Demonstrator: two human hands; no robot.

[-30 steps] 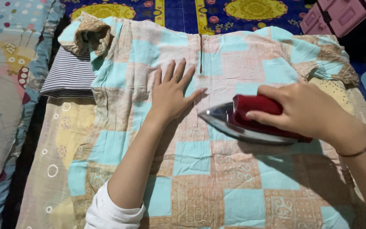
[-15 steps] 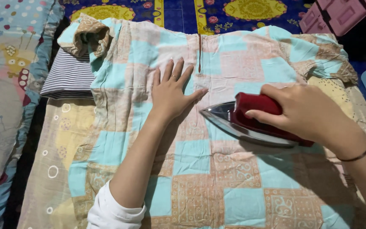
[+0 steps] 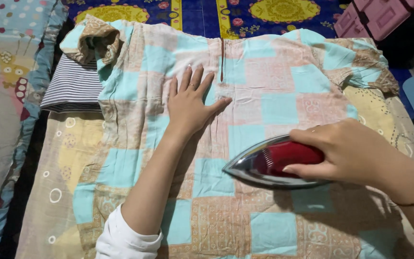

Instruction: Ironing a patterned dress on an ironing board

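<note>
Pressing in hand: pale patchwork cotton garment in pink, turquoise and tan squares point(image 3: 245, 96), spread flat over a yellow-and-beige circle-patterned sheet point(image 3: 68, 158) on the floor.

Left hand point(image 3: 190, 103) laid flat on the garment's chest, just beside the neck slit point(image 3: 222, 60), fingers spread wide, gripping nothing, only pinning the cloth. 1 ring visible on a finger.

Right hand point(image 3: 348, 151) closed firmly round the red handle of a chrome-soled electric iron with red body point(image 3: 271, 163), grip full and holding. Iron resting on the garment below the slit, nose pointing toward the left forearm, well below the left hand.

To do well, by judgement: keep the soleplate flat, glide along the weave, never pause on thin cotton, hold the left hand taut ahead of the nose yet clear of hot metal, smooth creases outward from the slit.

Beyond the garment's collar edge: blue floral mat with yellow medallions point(image 3: 202, 14). Beside its crumpled left sleeve: folded black-and-white striped cloth point(image 3: 73, 86).
</note>
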